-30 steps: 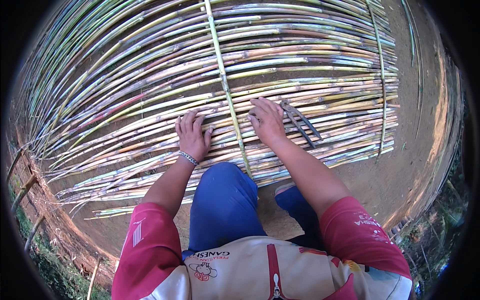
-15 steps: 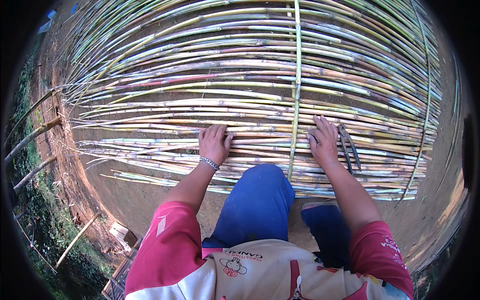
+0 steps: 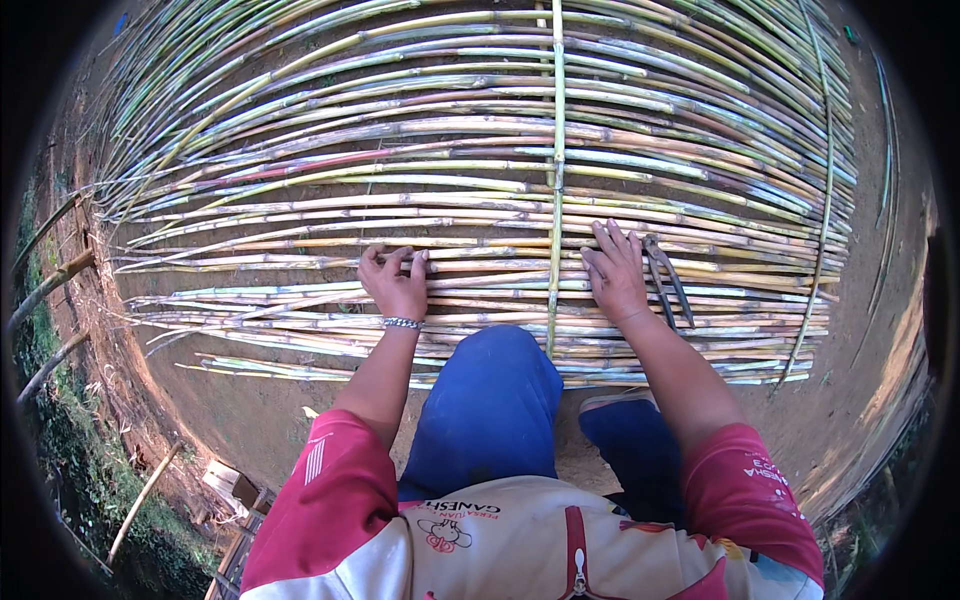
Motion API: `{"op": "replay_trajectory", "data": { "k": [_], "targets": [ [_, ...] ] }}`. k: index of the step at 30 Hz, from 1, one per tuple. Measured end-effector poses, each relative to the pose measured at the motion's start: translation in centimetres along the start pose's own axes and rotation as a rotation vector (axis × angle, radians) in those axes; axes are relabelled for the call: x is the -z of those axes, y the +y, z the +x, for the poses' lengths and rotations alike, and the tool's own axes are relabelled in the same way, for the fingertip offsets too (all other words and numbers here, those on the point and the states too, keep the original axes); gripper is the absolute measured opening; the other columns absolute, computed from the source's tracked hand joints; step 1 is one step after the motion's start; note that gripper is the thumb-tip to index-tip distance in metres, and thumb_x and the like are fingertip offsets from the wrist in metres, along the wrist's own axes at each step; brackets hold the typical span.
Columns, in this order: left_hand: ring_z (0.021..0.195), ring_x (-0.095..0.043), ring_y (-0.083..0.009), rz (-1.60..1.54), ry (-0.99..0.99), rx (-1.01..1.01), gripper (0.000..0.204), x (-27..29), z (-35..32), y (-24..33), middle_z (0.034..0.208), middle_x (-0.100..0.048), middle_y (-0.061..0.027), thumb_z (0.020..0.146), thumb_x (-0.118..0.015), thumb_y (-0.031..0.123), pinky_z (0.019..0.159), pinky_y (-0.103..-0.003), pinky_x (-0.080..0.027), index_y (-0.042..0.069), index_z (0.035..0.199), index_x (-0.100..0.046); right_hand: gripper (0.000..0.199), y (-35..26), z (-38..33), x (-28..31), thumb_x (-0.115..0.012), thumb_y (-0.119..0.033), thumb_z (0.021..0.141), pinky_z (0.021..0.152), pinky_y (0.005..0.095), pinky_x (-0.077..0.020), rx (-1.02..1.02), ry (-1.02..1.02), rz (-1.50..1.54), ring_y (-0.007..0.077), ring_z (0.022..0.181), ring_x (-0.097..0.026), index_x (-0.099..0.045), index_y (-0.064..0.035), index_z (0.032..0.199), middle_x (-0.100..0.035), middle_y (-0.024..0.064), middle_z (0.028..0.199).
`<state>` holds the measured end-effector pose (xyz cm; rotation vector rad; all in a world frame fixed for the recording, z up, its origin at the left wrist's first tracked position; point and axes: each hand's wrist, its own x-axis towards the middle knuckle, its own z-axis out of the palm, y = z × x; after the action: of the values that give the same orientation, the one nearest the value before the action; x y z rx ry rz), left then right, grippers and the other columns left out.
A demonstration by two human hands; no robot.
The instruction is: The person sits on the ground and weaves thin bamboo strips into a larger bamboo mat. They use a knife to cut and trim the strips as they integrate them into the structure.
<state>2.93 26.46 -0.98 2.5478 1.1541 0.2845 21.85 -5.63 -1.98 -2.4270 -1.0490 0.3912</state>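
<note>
A wide mat of thin bamboo canes lies on bare earth, crossed by an upright binding cane in the middle and another at the right. My left hand, with a metal bracelet on the wrist, curls its fingers over a cane left of the middle binding. My right hand lies flat with fingers spread on the canes just right of that binding. A pair of dark pliers rests on the mat beside my right hand, not held. My blue-trousered knee touches the mat's near edge.
Loose cane ends stick out at the mat's near left. Rough wooden poles and green plants line the left side. Brown dirt ground runs along the right, and wooden scraps lie at the lower left.
The view has swung left, so the mat and binding cane sit further right in the picture. Both hands stay on the canes either side of the binding; the pliers have not moved.
</note>
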Motion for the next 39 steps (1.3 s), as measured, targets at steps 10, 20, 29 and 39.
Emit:
{"op": "replay_trajectory", "data": {
  "k": [10,20,29,39],
  "targets": [
    [0.158,-0.013,-0.0428,0.049,-0.401,-0.476,0.073,-5.3,1.9,10.3,0.169,-0.021,-0.0247,0.100,-0.061,0.038,0.126,-0.063,-0.005,0.002,0.158,-0.034,0.060,1.0,-0.1,1.5,-0.043,-0.053,0.106,0.131,0.0509,-0.0056,0.064,-0.493,-0.366,0.0271,0.161,-0.010,-0.044,-0.0225,0.158,-0.019,0.0054,0.173],
    [0.160,-0.005,-0.0422,0.313,-0.520,-0.412,0.089,-6.7,1.1,12.2,0.172,-0.011,-0.0245,0.102,-0.042,0.061,0.125,-0.065,0.001,0.001,0.164,-0.022,0.059,-0.8,2.5,0.1,-0.061,-0.033,0.102,0.127,0.0615,-0.0090,-0.110,-0.020,-0.173,0.0333,0.159,-0.019,-0.041,-0.0087,0.152,-0.029,0.0165,0.166],
    [0.159,-0.005,-0.0437,0.277,-0.484,-0.434,0.084,-6.9,1.4,12.1,0.171,-0.011,-0.0263,0.101,-0.047,0.057,0.124,-0.067,0.001,0.003,0.163,-0.028,0.073,-2.2,6.7,-0.7,-0.048,-0.051,0.103,0.124,0.0668,-0.0061,-0.279,-0.175,-0.368,0.0352,0.159,-0.016,-0.026,-0.0204,0.165,-0.023,0.0147,0.170],
    [0.160,-0.006,-0.0415,0.238,-0.531,-0.445,0.093,-6.3,1.0,12.9,0.171,-0.015,-0.0245,0.097,-0.052,0.060,0.122,-0.069,0.002,-0.003,0.161,-0.027,0.074,-2.7,6.0,-0.3,-0.043,-0.055,0.104,0.124,0.0665,-0.0047,-0.332,-0.289,-0.384,0.0324,0.160,-0.012,-0.022,-0.0220,0.167,-0.021,0.0103,0.172]
  ]
}}
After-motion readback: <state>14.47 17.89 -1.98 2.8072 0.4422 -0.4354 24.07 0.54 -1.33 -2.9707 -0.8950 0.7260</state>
